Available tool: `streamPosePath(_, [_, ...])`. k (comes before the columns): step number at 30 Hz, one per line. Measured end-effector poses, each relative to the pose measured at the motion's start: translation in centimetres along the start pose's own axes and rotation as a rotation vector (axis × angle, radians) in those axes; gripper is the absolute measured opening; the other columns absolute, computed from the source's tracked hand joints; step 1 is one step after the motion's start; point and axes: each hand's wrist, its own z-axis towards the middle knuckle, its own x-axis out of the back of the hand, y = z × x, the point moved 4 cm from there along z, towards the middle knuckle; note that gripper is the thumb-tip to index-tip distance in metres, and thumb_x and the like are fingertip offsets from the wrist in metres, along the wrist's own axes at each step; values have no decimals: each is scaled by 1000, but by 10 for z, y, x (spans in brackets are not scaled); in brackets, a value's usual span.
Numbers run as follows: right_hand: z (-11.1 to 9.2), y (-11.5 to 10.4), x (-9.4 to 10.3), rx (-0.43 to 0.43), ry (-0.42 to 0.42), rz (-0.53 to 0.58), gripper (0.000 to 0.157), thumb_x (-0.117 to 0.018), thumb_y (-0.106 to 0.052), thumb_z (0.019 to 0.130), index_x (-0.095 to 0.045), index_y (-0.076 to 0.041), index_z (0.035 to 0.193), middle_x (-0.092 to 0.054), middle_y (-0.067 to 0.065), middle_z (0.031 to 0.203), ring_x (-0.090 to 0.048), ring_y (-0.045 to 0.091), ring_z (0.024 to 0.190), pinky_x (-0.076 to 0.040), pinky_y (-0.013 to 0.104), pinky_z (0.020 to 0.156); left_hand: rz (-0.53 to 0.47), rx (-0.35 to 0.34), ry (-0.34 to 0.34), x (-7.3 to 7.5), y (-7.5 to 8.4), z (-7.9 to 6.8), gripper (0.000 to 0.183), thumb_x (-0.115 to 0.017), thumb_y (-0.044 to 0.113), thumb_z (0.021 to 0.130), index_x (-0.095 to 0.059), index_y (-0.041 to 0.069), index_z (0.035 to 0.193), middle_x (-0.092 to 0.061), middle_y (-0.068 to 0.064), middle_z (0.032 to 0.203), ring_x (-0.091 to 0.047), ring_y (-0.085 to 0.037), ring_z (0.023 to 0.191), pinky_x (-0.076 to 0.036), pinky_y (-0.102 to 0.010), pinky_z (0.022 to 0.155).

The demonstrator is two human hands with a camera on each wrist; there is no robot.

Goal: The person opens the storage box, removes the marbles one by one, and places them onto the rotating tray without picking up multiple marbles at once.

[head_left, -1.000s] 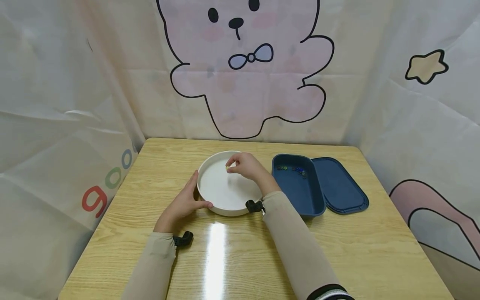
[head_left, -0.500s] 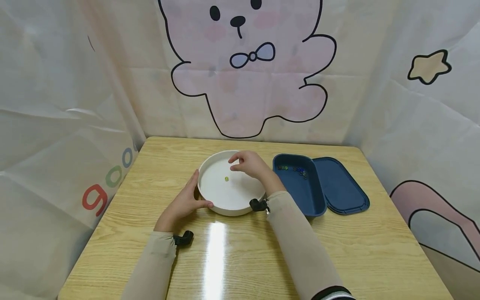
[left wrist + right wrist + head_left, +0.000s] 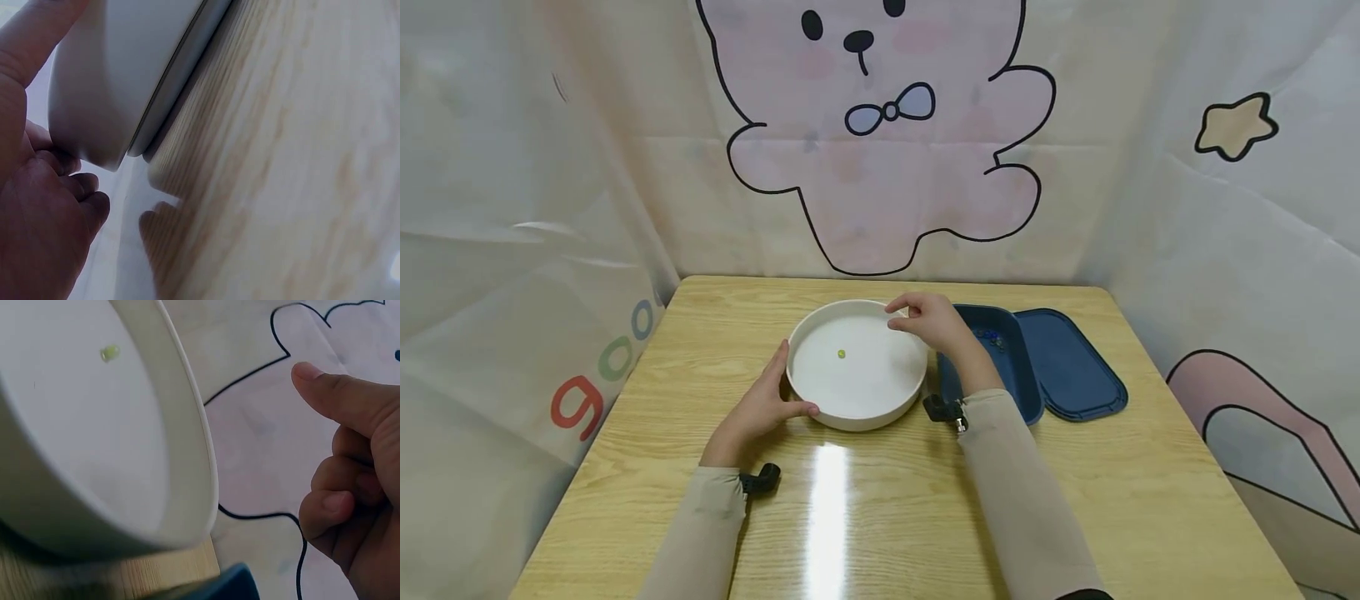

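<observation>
A round white tray [image 3: 868,385] with a low wall rests on the table. On its floor lies one small yellow-green bead [image 3: 841,354], also visible as a pale green bead [image 3: 110,352] in the right wrist view. My left hand [image 3: 758,419] grips the tray's left side, thumb along the front wall and fingers around the left wall. Over the tray's right back rim hovers my right hand [image 3: 934,321], holding nothing. Its thumb and forefinger stand apart, while the other fingers are curled in the right wrist view.
Right of the tray stands a deep blue box [image 3: 1015,362] with several small coloured beads [image 3: 992,337] inside, partly hidden by my right forearm. Its flat blue lid [image 3: 1071,367] lies to the right, against the box. A printed curtain [image 3: 880,200] hangs behind the wooden table [image 3: 880,508].
My right hand let go of the yellow-green bead on the tray floor, then moved right toward the blue box. The left hand has stayed on the tray.
</observation>
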Motion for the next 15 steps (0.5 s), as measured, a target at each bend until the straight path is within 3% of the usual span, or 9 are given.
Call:
streamPosePath(7, [-9,20,23,-60,73,18,28,-76,-30,95,-75,-19,121,-42,3,71,-37,22,59,-35,32,53,-16,0,-8,2,-1,-1,137,-92,44,72,7,28,165,2,-6,173,1,-32,159,-8,-63,125])
streamPosePath(12, [-13,38,41,-75,136,-8,28,-74,-35,96,-74,-22,121,-40,2,71,-38,22,61,-36,33,55,-13,-4,-8,2,0,-2,139,-92,46,71,7,23,166,2,-5,173,0,-31,159,-10,-62,125])
streamPosePath(15, [-18,51,51,-83,161,-40,29,-73,-38,97,-74,-23,121,-38,2,70,-37,23,60,-36,35,55,-15,5,-16,0,1,-2,138,-91,48,72,9,27,165,4,-3,173,1,-29,159,-9,-61,126])
